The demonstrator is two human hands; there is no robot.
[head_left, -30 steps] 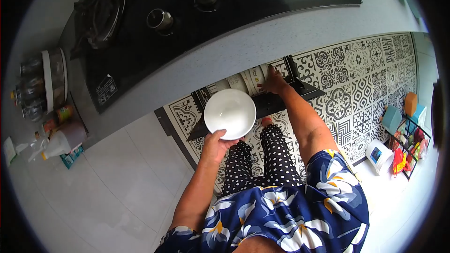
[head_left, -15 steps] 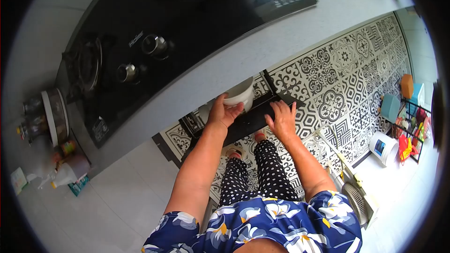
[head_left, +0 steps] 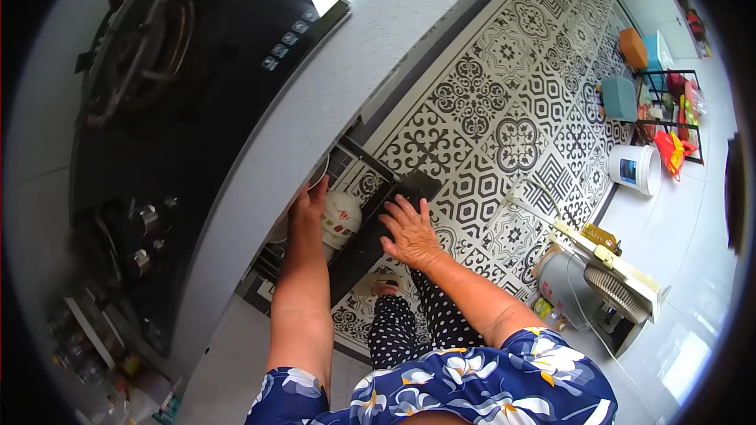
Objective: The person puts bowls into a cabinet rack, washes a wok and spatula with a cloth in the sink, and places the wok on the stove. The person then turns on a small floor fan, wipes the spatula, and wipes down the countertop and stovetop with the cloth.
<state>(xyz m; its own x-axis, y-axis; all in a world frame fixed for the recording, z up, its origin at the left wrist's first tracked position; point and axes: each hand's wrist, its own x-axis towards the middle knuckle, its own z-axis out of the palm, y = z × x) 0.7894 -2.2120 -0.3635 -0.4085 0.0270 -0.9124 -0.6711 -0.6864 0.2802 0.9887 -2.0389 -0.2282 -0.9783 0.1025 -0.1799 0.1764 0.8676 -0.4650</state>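
Observation:
My left hand [head_left: 313,198] reaches into the pulled-out drawer below the counter. Its fingers, partly hidden, are closed at the thin curved rim of a bowl [head_left: 324,167], most of which lies out of sight under the counter edge. Beside that hand, white bowls with a red pattern [head_left: 341,216] sit in the drawer's wire rack. My right hand [head_left: 410,231] rests with spread fingers on the top edge of the black drawer front [head_left: 358,261], holding nothing.
Above the drawer runs the grey countertop [head_left: 311,118] with a black gas hob [head_left: 228,55]. A fan [head_left: 610,287] stands at the right, near a white bucket [head_left: 635,169] and a black wire rack [head_left: 669,114] of goods. Patterned mat [head_left: 516,145] covers the floor.
The view has turned and shifted right along the counter. My left hand, earlier at a white bowl over the drawer, is now deeper under the counter edge. Patterned bowls have come into sight.

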